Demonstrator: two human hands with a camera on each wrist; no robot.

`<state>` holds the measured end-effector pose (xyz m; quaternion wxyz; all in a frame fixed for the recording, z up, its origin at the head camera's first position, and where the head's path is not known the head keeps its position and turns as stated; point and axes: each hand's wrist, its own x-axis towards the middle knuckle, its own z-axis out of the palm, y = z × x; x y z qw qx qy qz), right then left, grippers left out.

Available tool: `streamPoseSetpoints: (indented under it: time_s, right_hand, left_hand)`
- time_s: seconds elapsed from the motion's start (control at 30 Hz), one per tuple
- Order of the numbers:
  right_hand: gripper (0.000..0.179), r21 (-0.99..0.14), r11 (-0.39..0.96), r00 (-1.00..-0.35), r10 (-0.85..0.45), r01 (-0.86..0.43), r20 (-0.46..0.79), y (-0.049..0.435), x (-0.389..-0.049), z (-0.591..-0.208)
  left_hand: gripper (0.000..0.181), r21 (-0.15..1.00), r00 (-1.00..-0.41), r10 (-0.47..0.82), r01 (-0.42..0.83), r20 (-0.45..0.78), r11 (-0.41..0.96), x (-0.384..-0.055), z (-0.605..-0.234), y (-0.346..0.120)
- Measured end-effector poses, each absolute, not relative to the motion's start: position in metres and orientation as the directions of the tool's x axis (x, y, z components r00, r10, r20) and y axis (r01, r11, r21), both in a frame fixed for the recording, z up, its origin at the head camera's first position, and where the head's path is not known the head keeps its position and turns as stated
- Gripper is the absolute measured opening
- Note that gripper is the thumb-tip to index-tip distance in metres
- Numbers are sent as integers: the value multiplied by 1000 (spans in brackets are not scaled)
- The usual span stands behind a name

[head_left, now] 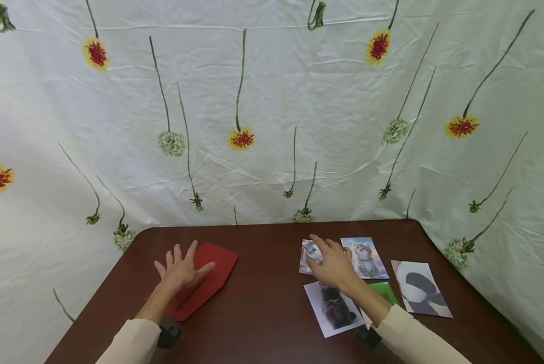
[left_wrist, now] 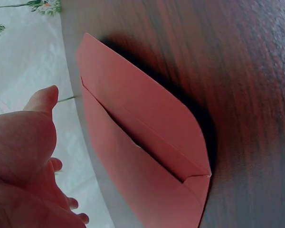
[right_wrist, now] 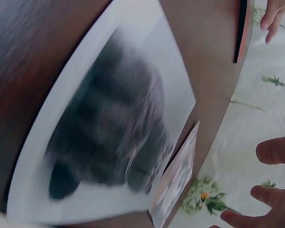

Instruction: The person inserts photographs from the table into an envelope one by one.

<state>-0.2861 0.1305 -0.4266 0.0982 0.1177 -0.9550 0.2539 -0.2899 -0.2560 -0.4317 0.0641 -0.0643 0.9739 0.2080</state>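
My left hand hovers with spread fingers over a red envelope on the left of the table. In the left wrist view the envelope's flap is raised, with the pocket's slit showing below it. On the other side, my right hand is held over several picture cards, its fingers parted and holding nothing. Below it lies a card with a dark furry cat. It partly hides a small kitten card; another kitten card lies just behind it.
A grey-and-white picture card lies at the far right. Under my right forearm, a green card is partly covered. The dark wooden table ends at a white flowered cloth hanging behind it.
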Motion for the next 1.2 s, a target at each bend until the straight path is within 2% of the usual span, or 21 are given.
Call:
streamPoseSetpoints:
  time_s: [0.23,0.47,0.7,0.9,1.07,1.2]
  right_hand:
    - [61,-563,776,-958,-212,-286,195,109,-286,-432]
    - [56,-642,685,-939,-249,-344,237,93,-284,-432]
    - [53,-744,598,-953,-234,-297,192,77,-286,-431]
    - [49,-830,515,-967,-230,-217,110,66,-289,-428]
    - [49,-947,319,-969,-245,-50,-32,58,-290,-429]
    - [51,-980,177,-950,-280,89,-137,53,-290,-432]
  left_hand:
    - [96,426,-984,-92,-149,-149,892,-288,-438,-258]
    - [95,444,-988,-68,-125,-142,887,-289,-444,-259]
    - [96,434,-987,-63,-122,-146,893,-288,-443,-257]
    - [96,426,-984,-59,-125,-166,896,-288,-440,-257]
    - [95,436,-983,-46,-120,-178,892,-289,-439,-259]
    - [94,426,-983,-38,-113,-181,898,-291,-441,-260]
